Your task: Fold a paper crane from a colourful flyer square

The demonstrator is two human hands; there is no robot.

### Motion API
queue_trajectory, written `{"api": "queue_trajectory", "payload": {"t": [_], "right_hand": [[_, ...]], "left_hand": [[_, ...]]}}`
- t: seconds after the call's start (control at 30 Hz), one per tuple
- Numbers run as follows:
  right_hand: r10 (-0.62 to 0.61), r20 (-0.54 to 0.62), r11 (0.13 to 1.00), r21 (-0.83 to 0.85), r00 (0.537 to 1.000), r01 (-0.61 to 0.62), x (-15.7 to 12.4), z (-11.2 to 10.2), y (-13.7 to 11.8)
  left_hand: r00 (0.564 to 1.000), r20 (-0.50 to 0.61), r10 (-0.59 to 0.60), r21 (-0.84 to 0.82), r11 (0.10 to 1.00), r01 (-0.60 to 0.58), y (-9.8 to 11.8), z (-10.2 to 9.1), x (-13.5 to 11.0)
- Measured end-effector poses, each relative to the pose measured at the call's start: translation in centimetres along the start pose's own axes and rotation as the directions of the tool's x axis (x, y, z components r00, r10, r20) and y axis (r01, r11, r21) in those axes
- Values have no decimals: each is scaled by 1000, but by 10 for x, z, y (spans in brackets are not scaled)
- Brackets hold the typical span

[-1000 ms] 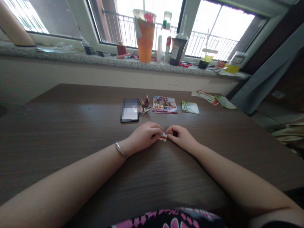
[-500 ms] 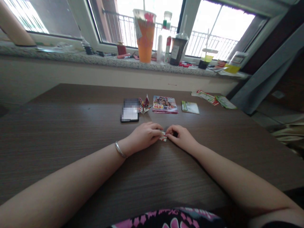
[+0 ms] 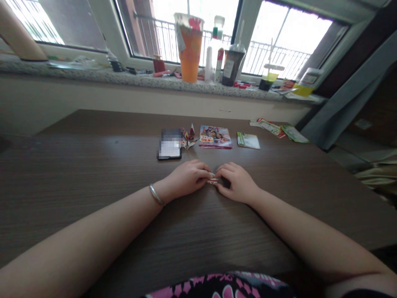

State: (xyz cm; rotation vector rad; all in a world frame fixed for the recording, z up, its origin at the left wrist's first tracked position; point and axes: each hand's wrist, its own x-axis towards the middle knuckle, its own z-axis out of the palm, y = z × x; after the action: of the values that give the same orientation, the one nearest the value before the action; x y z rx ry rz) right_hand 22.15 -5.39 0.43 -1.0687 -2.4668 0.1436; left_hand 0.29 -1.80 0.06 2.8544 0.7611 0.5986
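Observation:
My left hand (image 3: 186, 179) and my right hand (image 3: 236, 182) rest on the dark wooden table (image 3: 93, 174), fingertips meeting. Between them they pinch a small folded piece of red-and-white paper (image 3: 212, 180), mostly hidden by the fingers. Both hands have their fingers curled closed on it. A silver bangle (image 3: 156, 195) circles my left wrist.
Beyond the hands lie a phone (image 3: 170, 143), a small folded paper crane (image 3: 188, 138), a stack of colourful leaflets (image 3: 214, 137) and a green-white card (image 3: 248, 140). More leaflets (image 3: 273, 127) lie far right. The windowsill holds an orange cup (image 3: 189, 46), a dark cup (image 3: 232, 63) and bottles.
My right hand's fingers have curled further over the paper, covering more of it. The hands have stayed in the same place.

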Motion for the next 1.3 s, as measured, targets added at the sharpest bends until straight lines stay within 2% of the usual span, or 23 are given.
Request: {"api": "queue_trajectory", "payload": {"t": [0.27,0.57,0.8,1.1,1.3], "right_hand": [[-57,52,985,-162,997,65,-1,-2,-1],[-37,42,965,-260,998,46,-2,0,-4],[-17,1,971,-238,1000,17,-2,2,-5],[31,-16,985,-170,999,-33,0,0,-7],[62,-39,996,-67,997,-64,0,-1,-6]], "left_hand": [[1000,11,-9,11,1000,8,5,-4,1],[1000,15,5,13,1000,-5,7,-6,0],[999,40,26,16,1000,-27,9,-9,-1],[999,16,30,39,999,-31,7,-6,-1],[999,35,33,112,993,-37,9,-9,1]]}}
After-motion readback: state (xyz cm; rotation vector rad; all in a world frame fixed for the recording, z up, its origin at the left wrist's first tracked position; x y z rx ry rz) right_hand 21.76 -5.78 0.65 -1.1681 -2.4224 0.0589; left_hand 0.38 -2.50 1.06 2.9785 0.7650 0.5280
